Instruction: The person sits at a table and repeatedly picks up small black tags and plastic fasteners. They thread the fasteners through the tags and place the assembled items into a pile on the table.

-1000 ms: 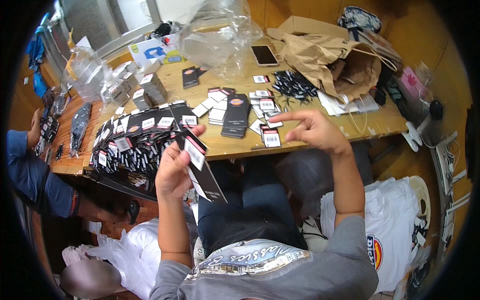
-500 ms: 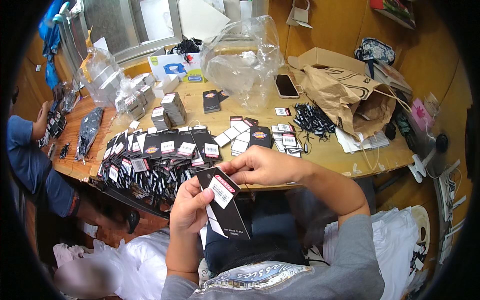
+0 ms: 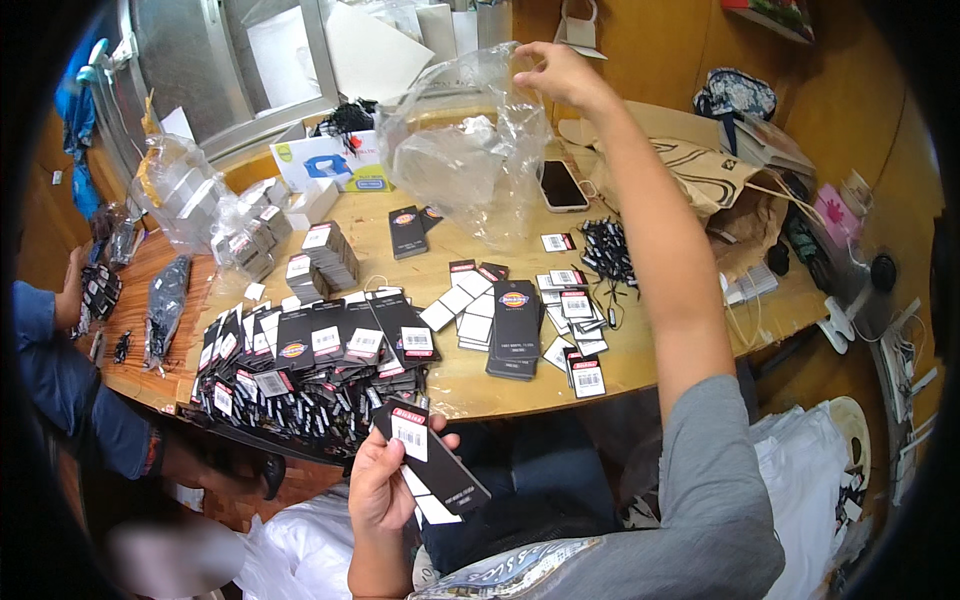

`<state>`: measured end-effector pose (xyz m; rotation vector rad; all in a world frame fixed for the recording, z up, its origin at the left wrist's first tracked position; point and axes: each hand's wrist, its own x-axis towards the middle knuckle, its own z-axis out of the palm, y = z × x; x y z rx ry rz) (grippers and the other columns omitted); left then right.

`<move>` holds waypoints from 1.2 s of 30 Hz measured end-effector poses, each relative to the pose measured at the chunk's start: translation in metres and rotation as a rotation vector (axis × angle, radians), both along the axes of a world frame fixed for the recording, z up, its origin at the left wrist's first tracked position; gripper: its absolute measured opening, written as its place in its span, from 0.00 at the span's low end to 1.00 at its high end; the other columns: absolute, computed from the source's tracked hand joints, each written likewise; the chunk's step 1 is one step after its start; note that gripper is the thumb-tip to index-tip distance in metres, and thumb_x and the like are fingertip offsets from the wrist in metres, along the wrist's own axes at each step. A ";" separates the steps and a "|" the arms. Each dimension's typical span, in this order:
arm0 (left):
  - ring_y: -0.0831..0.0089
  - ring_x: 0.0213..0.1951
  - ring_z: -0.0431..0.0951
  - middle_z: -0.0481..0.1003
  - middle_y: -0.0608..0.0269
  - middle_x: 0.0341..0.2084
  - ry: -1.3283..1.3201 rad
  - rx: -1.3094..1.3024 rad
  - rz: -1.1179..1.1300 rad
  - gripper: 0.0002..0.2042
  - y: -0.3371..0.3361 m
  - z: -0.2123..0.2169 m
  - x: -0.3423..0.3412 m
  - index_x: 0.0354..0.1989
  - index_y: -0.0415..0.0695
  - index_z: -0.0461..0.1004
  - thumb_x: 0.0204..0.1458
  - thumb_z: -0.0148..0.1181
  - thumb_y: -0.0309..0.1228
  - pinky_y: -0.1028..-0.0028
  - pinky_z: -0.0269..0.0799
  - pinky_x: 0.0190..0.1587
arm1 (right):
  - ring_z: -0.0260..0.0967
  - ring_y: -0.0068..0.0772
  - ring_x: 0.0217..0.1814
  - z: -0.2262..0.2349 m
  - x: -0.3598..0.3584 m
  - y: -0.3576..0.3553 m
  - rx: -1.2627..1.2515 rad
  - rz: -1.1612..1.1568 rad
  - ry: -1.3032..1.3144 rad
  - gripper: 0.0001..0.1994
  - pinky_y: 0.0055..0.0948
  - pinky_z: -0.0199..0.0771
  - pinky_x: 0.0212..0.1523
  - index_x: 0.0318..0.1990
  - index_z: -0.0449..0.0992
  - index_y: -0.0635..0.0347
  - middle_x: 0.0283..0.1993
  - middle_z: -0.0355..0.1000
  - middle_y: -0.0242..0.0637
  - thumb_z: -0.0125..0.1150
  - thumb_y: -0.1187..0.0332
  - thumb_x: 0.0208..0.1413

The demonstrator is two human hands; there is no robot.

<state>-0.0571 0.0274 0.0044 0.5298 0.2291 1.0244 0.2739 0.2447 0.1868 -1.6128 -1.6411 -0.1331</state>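
Note:
My left hand [image 3: 382, 478] is closed on a black hang tag [image 3: 440, 465] that bears a white barcode sticker. White label pieces [image 3: 428, 500] show behind the tag in the same grip. My right arm stretches far across the table, and my right hand [image 3: 560, 75] is at the top edge of a large clear plastic bag [image 3: 465, 150]. Its fingers are bent with a gap between the tips; nothing can be made out in them. Nearest me on the table lie a stack of black hang tags [image 3: 513, 335], white label sheets [image 3: 475, 312] and loose barcode stickers [image 3: 588, 378].
A big heap of tags with black strings [image 3: 300, 370] covers the table's front left. Behind it stand stacked label bundles [image 3: 328, 255]. A phone [image 3: 564, 186], black strings [image 3: 610, 250] and a brown paper bag [image 3: 700, 180] lie right. Another person's arm [image 3: 68, 295] is far left.
My right hand has left the tag and moved up and away to the plastic bag. My left hand still holds the tag, slightly lower. The view has shifted a little.

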 end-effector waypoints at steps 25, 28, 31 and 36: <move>0.53 0.36 0.71 0.66 0.47 0.37 0.057 -0.051 -0.266 0.19 -0.016 0.007 0.059 0.48 0.41 0.54 0.47 0.46 0.24 0.61 0.72 0.36 | 0.68 0.40 0.38 -0.151 0.052 -0.069 -0.621 -0.423 -0.142 0.14 0.32 0.68 0.37 0.30 0.73 0.64 0.33 0.70 0.44 0.61 0.70 0.29; 0.57 0.34 0.73 0.67 0.51 0.36 0.111 -0.022 -0.263 0.16 -0.004 0.006 0.061 0.44 0.37 0.57 0.46 0.48 0.26 0.66 0.73 0.34 | 0.66 0.25 0.25 -0.136 0.090 -0.077 -0.520 -0.025 0.478 0.11 0.25 0.68 0.27 0.28 0.71 0.61 0.25 0.70 0.34 0.63 0.70 0.34; 0.60 0.33 0.73 0.67 0.53 0.36 0.118 0.003 -0.310 0.15 0.011 0.007 0.071 0.44 0.37 0.58 0.47 0.48 0.27 0.69 0.73 0.33 | 0.63 0.19 0.22 -0.103 0.080 -0.107 -0.456 0.225 0.872 0.09 0.18 0.65 0.23 0.32 0.68 0.61 0.22 0.66 0.30 0.59 0.71 0.40; 0.63 0.34 0.73 0.67 0.53 0.35 0.251 0.181 -0.328 0.15 0.033 0.032 0.120 0.46 0.36 0.56 0.49 0.44 0.27 0.71 0.73 0.33 | 0.63 0.18 0.23 -0.096 0.089 -0.130 -0.417 0.397 1.056 0.10 0.16 0.67 0.25 0.35 0.67 0.61 0.25 0.66 0.29 0.56 0.71 0.45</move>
